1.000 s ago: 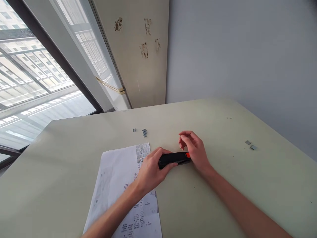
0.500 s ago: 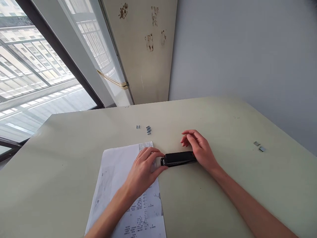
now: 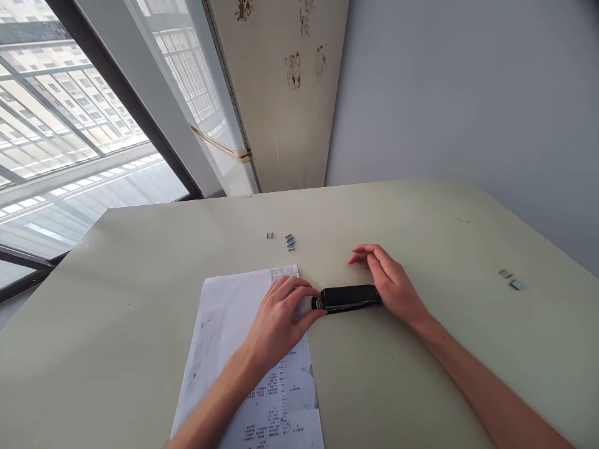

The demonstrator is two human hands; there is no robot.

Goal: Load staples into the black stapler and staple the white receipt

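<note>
A black stapler (image 3: 350,298) lies lengthwise on the table between my two hands. My left hand (image 3: 285,315) pinches its left end between thumb and fingertips, over the edge of a printed sheet of paper (image 3: 229,318). At the stapler's right end, the side of my right hand (image 3: 386,274) rests against it. The fingers of that hand are loosely stretched out to the left above the table, with nothing in them. My hand covers part of the stapler's right end.
Several short staple strips (image 3: 291,242) lie beyond the paper, with a single piece (image 3: 269,236) to their left. Two more bits (image 3: 516,284) lie at the far right of the pale table (image 3: 140,349). A wall and a window stand behind the table.
The view has shifted slightly, so everything appears a little further right. My right fingers have drawn somewhat closer together. Both hands stay at the stapler.
</note>
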